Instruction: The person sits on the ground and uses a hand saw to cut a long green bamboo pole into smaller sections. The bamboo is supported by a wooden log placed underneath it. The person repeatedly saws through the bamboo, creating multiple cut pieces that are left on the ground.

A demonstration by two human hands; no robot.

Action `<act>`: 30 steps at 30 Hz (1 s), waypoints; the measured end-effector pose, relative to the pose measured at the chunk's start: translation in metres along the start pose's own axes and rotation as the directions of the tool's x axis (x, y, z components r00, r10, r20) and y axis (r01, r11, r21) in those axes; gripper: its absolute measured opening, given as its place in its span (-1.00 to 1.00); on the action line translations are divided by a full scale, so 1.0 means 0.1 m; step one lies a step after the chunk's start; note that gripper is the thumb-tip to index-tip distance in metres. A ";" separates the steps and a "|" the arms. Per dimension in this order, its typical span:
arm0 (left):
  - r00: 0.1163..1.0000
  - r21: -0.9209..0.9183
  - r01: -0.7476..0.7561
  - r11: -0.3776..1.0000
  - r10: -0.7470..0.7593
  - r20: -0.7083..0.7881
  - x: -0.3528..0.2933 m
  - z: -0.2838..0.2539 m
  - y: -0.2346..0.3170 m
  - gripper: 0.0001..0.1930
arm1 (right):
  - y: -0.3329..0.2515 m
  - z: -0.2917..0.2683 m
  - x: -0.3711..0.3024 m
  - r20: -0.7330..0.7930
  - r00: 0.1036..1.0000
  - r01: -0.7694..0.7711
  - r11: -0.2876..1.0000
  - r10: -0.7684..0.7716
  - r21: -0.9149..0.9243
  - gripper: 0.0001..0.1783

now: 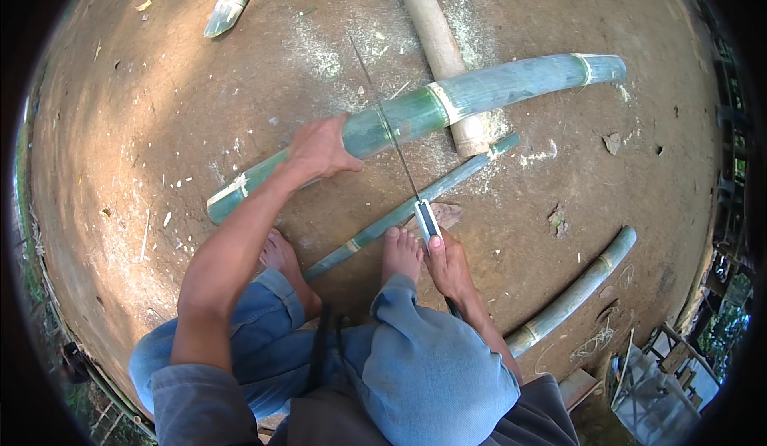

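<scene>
A thick green bamboo pole [511, 86] lies slantwise in front of me, its right part across a pale bamboo log [435, 34]. My left hand [319, 150] is wrapped over the pole, left of the cut line, with the thumb pointing right. In my right hand [450, 266] is the light-coloured handle of a handsaw [406, 166]. Its thin blade crosses the top of the pole between my left hand and the pale joint ring; how deep it sits I cannot tell. The blade's tip reaches past the pole's far side.
A thinner bamboo pole [431, 190] lies between my bare feet and the thick one. Another bamboo piece [579, 290] rests at the right, and a short one [233, 2] at the far left. Pale sawdust [319, 54] and dry leaves [558, 219] are scattered on the dirt ground [144, 126].
</scene>
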State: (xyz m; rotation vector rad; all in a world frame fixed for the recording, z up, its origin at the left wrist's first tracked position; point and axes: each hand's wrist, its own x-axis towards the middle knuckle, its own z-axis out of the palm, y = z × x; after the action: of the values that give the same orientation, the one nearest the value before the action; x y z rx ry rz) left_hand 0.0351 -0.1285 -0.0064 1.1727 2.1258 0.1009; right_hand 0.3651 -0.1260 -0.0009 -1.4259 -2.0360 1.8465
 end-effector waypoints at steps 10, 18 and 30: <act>0.999 0.002 -0.036 0.999 0.036 -0.002 -0.08 -0.27 0.03 -0.22 | 0.17 -0.22 -0.71 0.062 0.996 -0.060 0.998 0.061 -0.015 -0.25; 0.998 0.023 -0.069 0.997 0.069 0.006 -0.06 -0.29 0.00 -0.11 | 0.22 -0.17 -0.75 0.038 0.997 -0.065 0.998 0.065 0.011 -0.21; 0.980 0.062 -0.102 0.993 0.111 -0.164 -0.15 0.02 -0.04 -0.07 | -0.21 -0.33 -0.11 0.050 0.999 -0.010 0.991 0.003 0.137 -0.28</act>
State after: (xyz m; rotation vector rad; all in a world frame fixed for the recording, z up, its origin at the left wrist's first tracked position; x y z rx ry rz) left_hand 0.0382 -0.1428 -0.0013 1.3514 2.2223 0.1987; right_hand 0.3781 -0.1053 0.0308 -1.3673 -1.8849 2.0004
